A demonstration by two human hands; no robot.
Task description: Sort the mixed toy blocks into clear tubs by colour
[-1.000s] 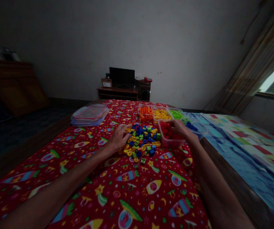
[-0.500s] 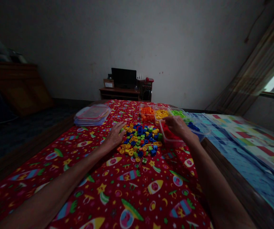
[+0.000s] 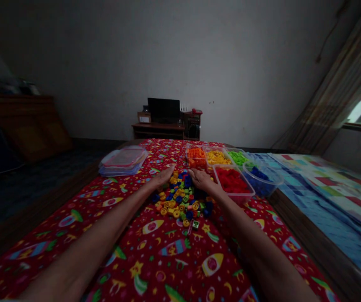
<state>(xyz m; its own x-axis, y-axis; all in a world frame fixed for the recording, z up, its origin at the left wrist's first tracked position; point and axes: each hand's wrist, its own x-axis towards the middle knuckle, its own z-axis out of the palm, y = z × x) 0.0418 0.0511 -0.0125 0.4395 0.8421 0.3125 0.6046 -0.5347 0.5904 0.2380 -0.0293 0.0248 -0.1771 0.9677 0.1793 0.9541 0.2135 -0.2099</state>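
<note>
A loose heap of mixed toy building blocks (image 3: 180, 199) in yellow, blue, green, orange and red lies on the red patterned cloth (image 3: 155, 251). My left hand (image 3: 163, 178) rests along the heap's far left side, fingers stretched forward, with nothing seen in it. Over the heap's far right side is my right hand (image 3: 201, 180), fingers extended and partly hiding blocks beneath. Right of it stands a clear tub of red blocks (image 3: 233, 182). Behind are tubs of orange blocks (image 3: 196, 157), yellow blocks (image 3: 218, 157) and green blocks (image 3: 237, 157); a round tub of blue blocks (image 3: 260, 176) stands farther right.
Stacked plastic lids (image 3: 123, 161) lie at the table's left. A bed with a blue checked cover (image 3: 306, 205) adjoins the table's dark wooden edge (image 3: 296, 218) on the right. Beyond the far end, a monitor (image 3: 164, 110) stands on a small desk.
My right hand has moved left from above the red tub to the heap's right side. My left hand has shifted slightly forward along the heap. The view has tilted up a little.
</note>
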